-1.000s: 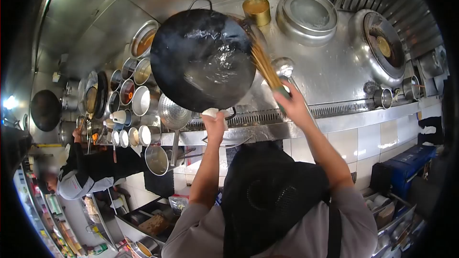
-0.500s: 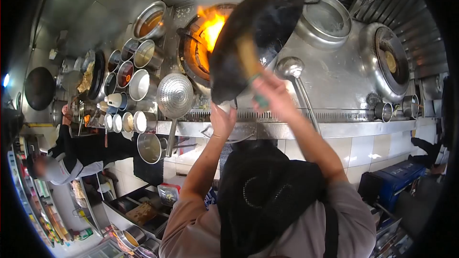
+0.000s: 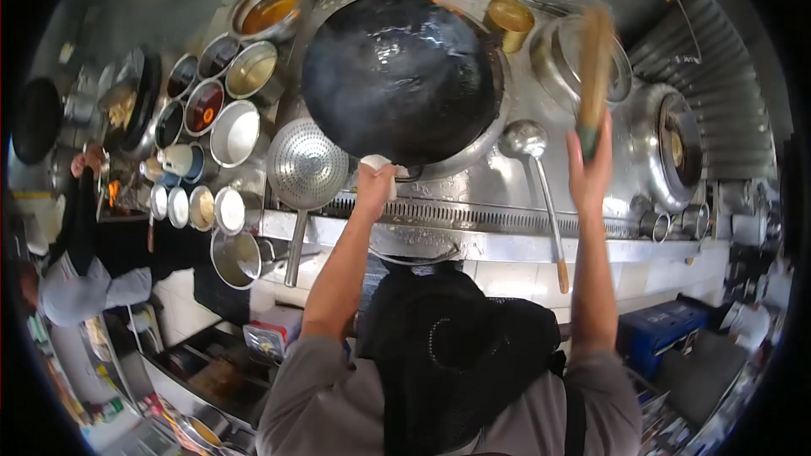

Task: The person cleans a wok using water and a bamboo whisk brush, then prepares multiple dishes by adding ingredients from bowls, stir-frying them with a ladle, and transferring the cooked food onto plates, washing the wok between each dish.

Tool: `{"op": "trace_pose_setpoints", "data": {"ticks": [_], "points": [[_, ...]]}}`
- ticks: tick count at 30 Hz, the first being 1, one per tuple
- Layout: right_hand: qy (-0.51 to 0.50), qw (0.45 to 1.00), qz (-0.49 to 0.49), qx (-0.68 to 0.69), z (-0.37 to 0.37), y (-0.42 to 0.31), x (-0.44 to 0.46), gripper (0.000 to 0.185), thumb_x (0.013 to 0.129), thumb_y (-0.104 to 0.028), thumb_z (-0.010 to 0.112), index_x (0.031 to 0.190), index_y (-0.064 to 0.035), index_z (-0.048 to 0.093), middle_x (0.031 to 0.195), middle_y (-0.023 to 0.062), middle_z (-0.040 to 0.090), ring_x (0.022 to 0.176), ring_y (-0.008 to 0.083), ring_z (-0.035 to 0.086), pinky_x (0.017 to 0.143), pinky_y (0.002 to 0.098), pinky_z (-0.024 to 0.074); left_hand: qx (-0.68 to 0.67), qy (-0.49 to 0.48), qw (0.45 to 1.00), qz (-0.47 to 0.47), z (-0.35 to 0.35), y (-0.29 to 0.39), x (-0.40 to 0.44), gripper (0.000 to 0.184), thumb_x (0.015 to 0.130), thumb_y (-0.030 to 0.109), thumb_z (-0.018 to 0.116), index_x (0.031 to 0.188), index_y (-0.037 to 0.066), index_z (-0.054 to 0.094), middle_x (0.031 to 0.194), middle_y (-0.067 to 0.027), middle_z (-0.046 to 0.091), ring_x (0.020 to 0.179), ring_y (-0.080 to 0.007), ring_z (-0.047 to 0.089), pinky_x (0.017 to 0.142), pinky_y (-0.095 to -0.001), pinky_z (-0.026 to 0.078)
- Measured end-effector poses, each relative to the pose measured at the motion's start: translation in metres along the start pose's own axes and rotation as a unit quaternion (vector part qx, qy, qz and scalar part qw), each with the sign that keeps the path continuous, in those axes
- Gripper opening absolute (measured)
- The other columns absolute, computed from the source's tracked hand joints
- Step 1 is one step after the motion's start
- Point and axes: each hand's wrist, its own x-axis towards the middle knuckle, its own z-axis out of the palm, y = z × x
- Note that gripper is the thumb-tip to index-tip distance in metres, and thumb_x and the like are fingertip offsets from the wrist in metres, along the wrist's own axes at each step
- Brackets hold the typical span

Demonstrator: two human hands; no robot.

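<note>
My left hand (image 3: 372, 192) is closed on the near handle of a large black wok (image 3: 397, 76), with a folded white cloth (image 3: 377, 162) between hand and metal. The wok sits over the burner, its wet inner surface shining under thin smoke. Off to the right, my right hand (image 3: 592, 171) grips a bamboo wok brush (image 3: 595, 59) by its green-wrapped end, bristles pointing away from me. The brush tip is blurred and overlaps a lidded steel pot (image 3: 551, 59). Between my hands a ladle (image 3: 525, 140) lies with its handle toward me.
A perforated skimmer (image 3: 307, 165) lies left of the wok, near several steel containers of sauces and seasonings (image 3: 236, 133). A gold tin (image 3: 509, 19) stands behind at the right. Another burner (image 3: 676, 148) is further right. A co-worker (image 3: 80, 287) stands at far left.
The wok has gone from steeply tilted to lying over the burner, covering most of the flame. My right hand has pulled the brush out of the wok and rightward. The gold tin is now visible.
</note>
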Motion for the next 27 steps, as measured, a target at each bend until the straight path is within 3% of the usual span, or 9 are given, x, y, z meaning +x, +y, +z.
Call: {"op": "trace_pose_setpoints", "data": {"ticks": [7,10,13,15,17,20,23,26,27], "points": [[-0.335,0.878,0.322,-0.117,-0.047,0.026,-0.288,0.085,0.084,-0.016,0.069,0.152,-0.0052,0.019,0.129,0.0297,0.052,0.113,0.0476,0.055,0.094,0.0477,0.0459,0.034,0.027,0.999,0.027,-0.002,-0.001,-0.001,0.031,0.080,0.008,0.060,0.106,-0.006,0.052,0.092,-0.0134,0.063,0.083,-0.0194,0.061,0.070,-0.0350,0.050],[-0.141,0.958,0.208,-0.141,-0.040,-0.001,-0.275,0.075,0.085,-0.017,0.069,0.149,-0.0051,0.031,0.114,0.0276,0.061,0.100,0.0469,0.061,0.081,0.0459,0.0507,0.112,0.003,0.989,0.094,-0.008,-0.014,-0.010,0.038,0.079,0.009,0.063,0.111,-0.004,0.048,0.094,-0.0134,0.060,0.084,-0.0216,0.060,0.075,-0.0372,0.049],[-0.284,0.921,0.264,-0.031,-0.027,0.034,-0.262,0.071,0.085,-0.016,0.069,0.146,-0.0031,0.035,0.097,0.0263,0.065,0.089,0.0457,0.064,0.077,0.0442,0.0512,0.186,0.010,0.952,0.242,-0.014,-0.016,-0.034,0.051,0.080,0.016,0.065,0.120,-0.006,0.040,0.103,-0.0237,0.060,0.094,-0.0372,0.061,0.083,-0.0419,0.048],[-0.264,0.876,0.401,0.045,-0.021,-0.004,-0.191,0.069,0.088,-0.018,0.069,0.147,-0.0038,0.036,0.079,0.0113,0.063,0.068,0.0205,0.062,0.065,0.0344,0.0509,0.209,0.023,0.950,0.230,-0.023,-0.038,-0.048,0.052,0.079,0.016,0.066,0.120,-0.006,0.042,0.109,-0.0266,0.060,0.102,-0.0407,0.059,0.088,-0.0438,0.047],[-0.086,0.937,0.249,0.230,0.014,-0.008,-0.148,0.061,0.092,-0.016,0.064,0.145,-0.0025,0.038,0.079,0.0044,0.059,0.070,0.0119,0.056,0.065,0.0288,0.0491,0.342,0.019,0.939,0.043,-0.019,-0.012,-0.082,0.053,0.078,0.014,0.067,0.121,-0.006,0.044,0.114,-0.0271,0.059,0.110,-0.0418,0.057,0.092,-0.0456,0.045],[-0.115,0.932,0.144,0.311,0.078,-0.045,-0.100,0.042,0.094,-0.012,0.059,0.131,0.0026,0.049,0.106,0.0087,0.060,0.092,0.0160,0.058,0.079,0.0281,0.0478,0.295,-0.058,0.942,0.147,-0.018,0.020,-0.103,0.059,0.078,0.015,0.069,0.126,-0.006,0.042,0.119,-0.0289,0.056,0.113,-0.0430,0.054,0.092,-0.0460,0.047],[-0.347,0.924,0.065,0.144,0.106,-0.088,-0.119,0.048,0.088,-0.017,0.065,0.129,0.0024,0.050,0.107,0.0245,0.063,0.096,0.0330,0.063,0.086,0.0405,0.0485,0.284,-0.053,0.935,0.206,0.001,-0.009,-0.084,0.073,0.079,0.014,0.071,0.139,-0.002,0.032,0.125,-0.0248,0.045,0.115,-0.0436,0.052,0.091,-0.0446,0.047],[-0.526,0.840,0.054,-0.118,0.069,0.054,-0.097,0.061,0.084,-0.020,0.069,0.139,-0.0036,0.046,0.120,0.0293,0.060,0.108,0.0440,0.060,0.088,0.0467,0.0477,0.231,-0.026,0.965,0.120,-0.010,0.004,-0.046,0.068,0.081,0.019,0.061,0.134,-0.007,0.028,0.106,-0.0339,0.057,0.099,-0.0480,0.059,0.083,-0.0506,0.049],[-0.434,0.893,-0.105,-0.063,0.049,0.089,-0.059,0.061,0.085,-0.021,0.068,0.139,-0.0036,0.046,0.106,0.0263,0.066,0.097,0.0415,0.066,0.081,0.0444,0.0506,0.210,-0.037,0.970,0.114,-0.014,0.004,-0.029,0.070,0.079,0.020,0.062,0.133,-0.008,0.027,0.102,-0.0339,0.058,0.096,-0.0486,0.060,0.082,-0.0511,0.049]]}}
